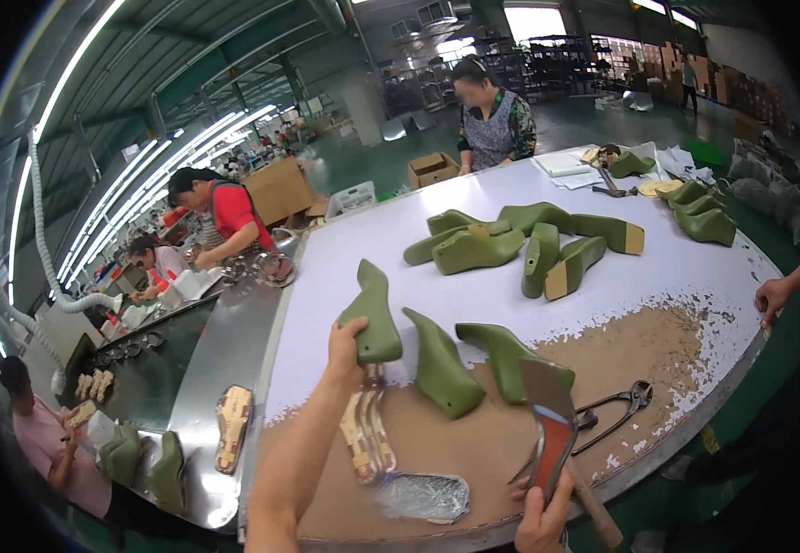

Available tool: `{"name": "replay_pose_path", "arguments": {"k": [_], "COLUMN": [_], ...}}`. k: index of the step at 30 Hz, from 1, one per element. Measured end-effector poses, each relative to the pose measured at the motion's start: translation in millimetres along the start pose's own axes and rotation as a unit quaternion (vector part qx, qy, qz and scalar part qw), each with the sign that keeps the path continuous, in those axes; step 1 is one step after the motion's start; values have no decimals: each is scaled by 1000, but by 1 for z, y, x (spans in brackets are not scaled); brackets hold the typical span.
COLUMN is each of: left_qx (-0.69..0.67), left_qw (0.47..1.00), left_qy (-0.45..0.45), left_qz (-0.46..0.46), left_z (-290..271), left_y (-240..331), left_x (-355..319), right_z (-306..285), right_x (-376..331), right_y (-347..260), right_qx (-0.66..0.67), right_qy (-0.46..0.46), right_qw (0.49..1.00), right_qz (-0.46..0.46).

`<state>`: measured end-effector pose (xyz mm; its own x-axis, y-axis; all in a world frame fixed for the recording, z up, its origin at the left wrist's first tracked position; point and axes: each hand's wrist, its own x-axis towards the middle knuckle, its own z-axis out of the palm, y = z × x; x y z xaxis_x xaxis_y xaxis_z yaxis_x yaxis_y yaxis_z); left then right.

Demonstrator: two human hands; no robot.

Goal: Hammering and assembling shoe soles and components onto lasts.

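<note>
My left hand (347, 348) is closed around the lower end of a green shoe last (374, 318), held upright above the table. My right hand (547, 516) grips a shoe piece (552, 447) with a red-brown face and a grey-brown block at its top. Between my hands stand two more green lasts, one in the middle (441, 373) and one at the right (494, 355), partly hidden by the shoe piece. Black-handled pincers (617, 415) lie beside my right hand. A wooden handle (594, 511) shows below them. Tan insoles (366, 433) lie under my left hand.
A shiny, plastic-lined tray (423, 498) sits near the table's front edge. Several green lasts (478, 249) are heaped farther back, with more at the far right (704, 217). A hammer (614, 184) lies beyond. Workers occupy the left bench and far side; another person's hand (771, 300) touches the right edge.
</note>
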<state>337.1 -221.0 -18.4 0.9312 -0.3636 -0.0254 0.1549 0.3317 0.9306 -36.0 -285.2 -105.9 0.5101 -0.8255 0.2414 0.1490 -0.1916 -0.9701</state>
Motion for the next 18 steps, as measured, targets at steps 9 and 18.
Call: {"name": "replay_pose_path", "arguments": {"k": [9,18], "left_qx": [41,-165], "left_qw": [994,957], "left_qy": [-26,-48], "left_qz": [100,234], "left_z": [-14,-76], "left_y": [-22,61], "left_x": [-306,-354], "right_z": [55,42], "right_x": [-53,-73], "right_y": [-83,-118], "right_qx": [59,-93], "right_qy": [-123,-360], "right_qw": [977,875], "right_qz": [-162,-311]}}
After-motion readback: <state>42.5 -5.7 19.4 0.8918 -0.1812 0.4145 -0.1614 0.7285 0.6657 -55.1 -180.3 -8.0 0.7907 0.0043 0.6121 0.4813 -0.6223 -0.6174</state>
